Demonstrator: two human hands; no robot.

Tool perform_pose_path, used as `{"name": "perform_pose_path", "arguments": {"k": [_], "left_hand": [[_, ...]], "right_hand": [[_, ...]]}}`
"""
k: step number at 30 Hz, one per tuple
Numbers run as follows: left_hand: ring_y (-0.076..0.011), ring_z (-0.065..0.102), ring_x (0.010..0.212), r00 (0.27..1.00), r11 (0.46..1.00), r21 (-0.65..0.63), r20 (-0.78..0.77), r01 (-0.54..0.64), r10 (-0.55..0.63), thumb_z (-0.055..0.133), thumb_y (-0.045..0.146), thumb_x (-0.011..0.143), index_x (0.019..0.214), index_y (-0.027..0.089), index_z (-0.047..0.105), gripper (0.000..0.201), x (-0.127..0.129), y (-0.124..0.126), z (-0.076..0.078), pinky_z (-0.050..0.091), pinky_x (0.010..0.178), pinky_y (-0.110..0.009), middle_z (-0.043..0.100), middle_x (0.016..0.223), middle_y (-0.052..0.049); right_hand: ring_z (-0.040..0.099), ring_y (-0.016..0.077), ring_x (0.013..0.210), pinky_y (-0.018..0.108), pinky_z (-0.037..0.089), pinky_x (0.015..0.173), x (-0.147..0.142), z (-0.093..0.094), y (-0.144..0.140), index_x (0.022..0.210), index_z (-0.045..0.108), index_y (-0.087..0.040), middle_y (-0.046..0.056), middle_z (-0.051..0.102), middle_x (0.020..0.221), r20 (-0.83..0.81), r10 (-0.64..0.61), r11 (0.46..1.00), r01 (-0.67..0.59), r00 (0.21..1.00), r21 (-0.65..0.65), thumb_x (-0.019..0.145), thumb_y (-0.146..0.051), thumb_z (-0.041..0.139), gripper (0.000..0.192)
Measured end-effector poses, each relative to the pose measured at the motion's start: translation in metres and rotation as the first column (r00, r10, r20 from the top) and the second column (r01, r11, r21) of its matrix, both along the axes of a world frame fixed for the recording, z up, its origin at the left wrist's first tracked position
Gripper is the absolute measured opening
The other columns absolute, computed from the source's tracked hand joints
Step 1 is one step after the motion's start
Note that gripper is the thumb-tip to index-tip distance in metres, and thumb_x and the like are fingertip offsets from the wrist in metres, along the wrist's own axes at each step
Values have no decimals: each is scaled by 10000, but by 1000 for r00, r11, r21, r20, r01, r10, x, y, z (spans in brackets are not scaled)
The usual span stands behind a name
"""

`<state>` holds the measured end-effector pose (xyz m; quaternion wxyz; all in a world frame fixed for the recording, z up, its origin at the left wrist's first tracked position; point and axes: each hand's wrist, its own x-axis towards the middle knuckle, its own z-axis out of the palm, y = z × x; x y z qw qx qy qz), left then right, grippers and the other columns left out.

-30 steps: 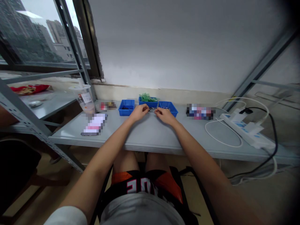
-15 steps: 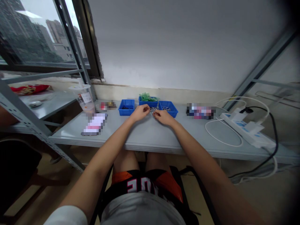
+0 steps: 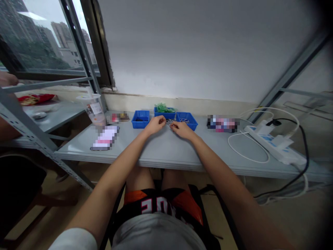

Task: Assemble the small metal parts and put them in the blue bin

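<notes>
My left hand [image 3: 155,124] and my right hand [image 3: 181,128] meet over the grey table [image 3: 166,147], fingertips pinched together on a small metal piece [image 3: 169,122] between them. Just behind the hands stand three small blue bins: a left one [image 3: 140,119], a middle one [image 3: 164,113] holding green parts [image 3: 163,107], and a right one [image 3: 186,119] with small metal bits inside. What the metal piece is exactly is too small to tell.
A phone [image 3: 105,138] and a clear plastic cup [image 3: 94,110] stand at the table's left. A white power strip [image 3: 273,143] with white and black cables lies at the right. Another person's hand [image 3: 7,79] shows at the far left above a neighbouring table.
My right hand has drawn slightly left toward my left hand, fingertips closer together. Another person's hand has come into view at the far left edge.
</notes>
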<state>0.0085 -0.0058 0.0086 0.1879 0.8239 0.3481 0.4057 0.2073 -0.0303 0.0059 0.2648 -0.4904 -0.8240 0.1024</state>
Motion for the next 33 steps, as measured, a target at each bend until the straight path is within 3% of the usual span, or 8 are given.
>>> {"name": "perform_pose_path", "arguments": {"k": [12,17,26,33], "left_hand": [[-136,558,651,999,999,-32,-14,-30,29,495,188,826,798,149,589,106,-1,2,-2,439,654,-248,613,679,-10],[-142,556,680,995,1000,-7,-102,-25,24,514,207,830,803,139,617,126,0,1,-2,430,675,-259,653,752,-34],[-152,573,720,983,996,-32,-162,86,-90,551,204,793,822,143,650,119,0,6,-8,440,704,-270,676,788,-43],[-159,576,701,982,1000,-20,-186,21,-24,541,172,801,835,147,663,129,-1,5,-6,447,718,-281,679,776,-53]], "right_hand": [[574,163,672,262,384,671,2,1,4,915,662,-173,44,679,755,-135,-42,985,64,990,163,888,-254,490,193],[560,157,634,256,375,639,2,2,3,941,658,-178,31,663,718,-170,-43,981,74,984,182,902,-301,486,215],[573,160,641,256,380,643,2,2,2,978,657,-176,31,661,717,-188,-24,978,62,982,198,906,-309,489,226],[567,157,641,255,380,641,3,0,4,975,657,-187,30,665,731,-174,-12,979,46,985,197,908,-323,487,228]]}}
